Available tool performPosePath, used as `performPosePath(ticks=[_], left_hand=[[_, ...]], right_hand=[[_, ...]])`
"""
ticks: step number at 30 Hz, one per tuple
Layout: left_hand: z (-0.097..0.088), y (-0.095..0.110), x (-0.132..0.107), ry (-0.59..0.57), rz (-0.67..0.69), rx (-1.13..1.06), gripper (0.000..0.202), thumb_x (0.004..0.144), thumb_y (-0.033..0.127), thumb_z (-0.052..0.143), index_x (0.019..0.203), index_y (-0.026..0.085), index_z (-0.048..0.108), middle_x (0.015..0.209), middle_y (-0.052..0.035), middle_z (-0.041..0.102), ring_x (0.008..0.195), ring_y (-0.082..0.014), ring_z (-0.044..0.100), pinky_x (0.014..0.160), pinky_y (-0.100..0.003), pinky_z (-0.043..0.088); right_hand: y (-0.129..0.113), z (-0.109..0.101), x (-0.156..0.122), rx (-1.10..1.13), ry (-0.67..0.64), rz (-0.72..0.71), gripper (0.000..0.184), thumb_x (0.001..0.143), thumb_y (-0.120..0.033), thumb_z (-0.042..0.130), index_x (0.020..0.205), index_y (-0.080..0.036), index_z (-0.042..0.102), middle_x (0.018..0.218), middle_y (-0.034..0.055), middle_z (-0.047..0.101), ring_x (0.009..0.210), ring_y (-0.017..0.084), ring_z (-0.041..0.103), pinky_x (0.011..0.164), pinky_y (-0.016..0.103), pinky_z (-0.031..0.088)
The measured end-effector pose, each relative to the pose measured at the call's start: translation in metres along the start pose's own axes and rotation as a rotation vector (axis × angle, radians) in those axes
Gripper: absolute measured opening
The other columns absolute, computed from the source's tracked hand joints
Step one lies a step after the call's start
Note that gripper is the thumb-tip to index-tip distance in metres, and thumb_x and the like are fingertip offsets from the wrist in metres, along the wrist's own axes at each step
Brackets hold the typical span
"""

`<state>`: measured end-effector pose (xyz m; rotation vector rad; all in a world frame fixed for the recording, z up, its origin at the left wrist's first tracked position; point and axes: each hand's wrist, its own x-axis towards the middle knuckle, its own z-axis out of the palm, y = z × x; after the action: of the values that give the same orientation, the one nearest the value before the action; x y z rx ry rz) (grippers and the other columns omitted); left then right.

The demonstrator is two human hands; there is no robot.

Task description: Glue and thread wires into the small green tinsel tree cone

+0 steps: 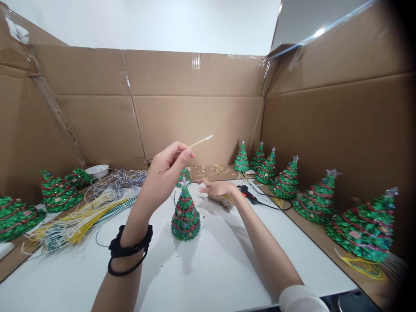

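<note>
My left hand (165,173) is raised in front of the cardboard, its thumb and fingers pinching a thin yellow wire (199,142) with a whitish tip. Below it a small green Christmas tree (185,219) with red garlands and a star stands upright on the white table. Another green tree top shows just behind, mostly hidden by my hand. My right hand (217,188) reaches over the table to the right of the tree, fingers apart, with nothing visible in them. Beneath that wrist lies a brown bristly bundle (221,202), partly covered.
A black glue gun (248,195) with a cord lies to the right. Several finished-looking trees (313,197) line the right side, others (60,193) the left. Yellow, white and green wires (87,216) spread at left, near a white bowl (98,170). Cardboard walls (198,117) enclose the table.
</note>
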<state>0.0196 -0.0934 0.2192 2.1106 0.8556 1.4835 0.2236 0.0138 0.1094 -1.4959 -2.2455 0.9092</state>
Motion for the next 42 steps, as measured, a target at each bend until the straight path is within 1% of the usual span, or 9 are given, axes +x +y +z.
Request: performPosePath(ticks=[3, 8, 17, 22, 27, 31, 33, 38, 42], left_hand=[[0.000, -0.001, 0.000, -0.007, 0.001, 0.007, 0.024, 0.089, 0.038, 0.046, 0.082, 0.019, 0.059, 0.054, 0.0056, 0.031, 0.045, -0.0080, 0.025, 0.041, -0.022, 0.019], [0.001, -0.003, 0.000, -0.021, 0.012, 0.045, 0.025, 0.089, 0.039, 0.045, 0.082, 0.019, 0.058, 0.055, 0.0051, 0.034, 0.046, -0.0083, 0.025, 0.041, -0.022, 0.019], [0.003, -0.003, -0.001, -0.082, 0.021, 0.112, 0.026, 0.091, 0.039, 0.043, 0.085, 0.020, 0.059, 0.063, 0.0026, 0.047, 0.052, -0.0089, 0.036, 0.047, -0.023, 0.026], [0.003, -0.003, -0.001, -0.088, 0.050, 0.124, 0.026, 0.091, 0.038, 0.043, 0.084, 0.020, 0.059, 0.066, 0.0011, 0.052, 0.058, -0.0105, 0.043, 0.051, -0.023, 0.031], [0.004, -0.003, -0.002, -0.115, 0.025, 0.111, 0.026, 0.091, 0.038, 0.042, 0.084, 0.020, 0.059, 0.063, 0.0023, 0.047, 0.054, -0.0096, 0.036, 0.050, -0.023, 0.028], [0.003, -0.002, -0.003, -0.119, -0.003, 0.060, 0.026, 0.090, 0.039, 0.043, 0.084, 0.020, 0.059, 0.057, 0.0044, 0.036, 0.049, -0.0091, 0.027, 0.045, -0.023, 0.020], [0.003, -0.001, -0.002, -0.131, -0.023, -0.002, 0.026, 0.090, 0.040, 0.044, 0.083, 0.019, 0.058, 0.055, 0.0053, 0.031, 0.047, -0.0089, 0.024, 0.044, -0.023, 0.017], [0.000, 0.002, -0.003, -0.232, -0.093, -0.302, 0.026, 0.089, 0.042, 0.046, 0.080, 0.020, 0.056, 0.055, 0.0059, 0.027, 0.047, -0.0080, 0.022, 0.043, -0.020, 0.018], [-0.002, 0.004, -0.004, -0.275, -0.138, -0.482, 0.027, 0.089, 0.043, 0.048, 0.078, 0.019, 0.055, 0.055, 0.0065, 0.024, 0.047, -0.0071, 0.018, 0.043, -0.019, 0.017]], right_hand=[[0.006, 0.002, 0.005, -0.007, -0.120, 0.052, 0.043, 0.089, -0.041, 0.046, 0.127, -0.020, 0.047, 0.099, 0.0065, 0.063, 0.052, 0.007, 0.044, 0.048, 0.020, 0.038], [0.007, 0.005, 0.007, 0.038, -0.189, 0.111, 0.041, 0.092, -0.034, 0.037, 0.129, -0.018, 0.049, 0.080, 0.0037, 0.062, 0.043, 0.005, 0.030, 0.040, 0.019, 0.027], [0.013, 0.010, 0.011, 0.158, -0.281, 0.218, 0.043, 0.090, -0.032, 0.044, 0.127, -0.014, 0.053, 0.074, 0.0055, 0.068, 0.041, 0.006, 0.035, 0.041, 0.017, 0.034], [0.016, 0.010, 0.014, 0.142, -0.296, 0.261, 0.044, 0.090, -0.035, 0.043, 0.130, -0.019, 0.051, 0.086, 0.0079, 0.070, 0.053, 0.011, 0.055, 0.049, 0.021, 0.045], [0.015, 0.009, 0.008, 0.127, -0.162, 0.201, 0.040, 0.089, -0.030, 0.041, 0.124, -0.018, 0.057, 0.101, 0.0106, 0.064, 0.074, 0.014, 0.057, 0.052, 0.020, 0.045], [0.015, 0.000, 0.004, 0.141, -0.119, 0.152, 0.038, 0.091, -0.030, 0.040, 0.121, -0.021, 0.059, 0.102, 0.0082, 0.060, 0.073, 0.011, 0.054, 0.050, 0.017, 0.041], [0.014, -0.008, -0.001, 0.205, -0.029, 0.096, 0.042, 0.093, -0.037, 0.035, 0.129, -0.023, 0.052, 0.101, 0.0081, 0.059, 0.071, 0.011, 0.054, 0.048, 0.017, 0.037], [0.003, -0.030, -0.016, 0.499, 0.328, -0.108, 0.063, 0.092, -0.056, 0.028, 0.145, -0.024, 0.019, 0.066, -0.0025, 0.048, 0.050, 0.009, 0.043, 0.044, 0.018, 0.031], [-0.014, -0.038, -0.023, 0.694, 0.526, -0.116, 0.076, 0.082, -0.065, 0.040, 0.141, -0.018, 0.026, 0.057, -0.0093, 0.028, 0.042, 0.006, 0.020, 0.040, 0.018, 0.017]])
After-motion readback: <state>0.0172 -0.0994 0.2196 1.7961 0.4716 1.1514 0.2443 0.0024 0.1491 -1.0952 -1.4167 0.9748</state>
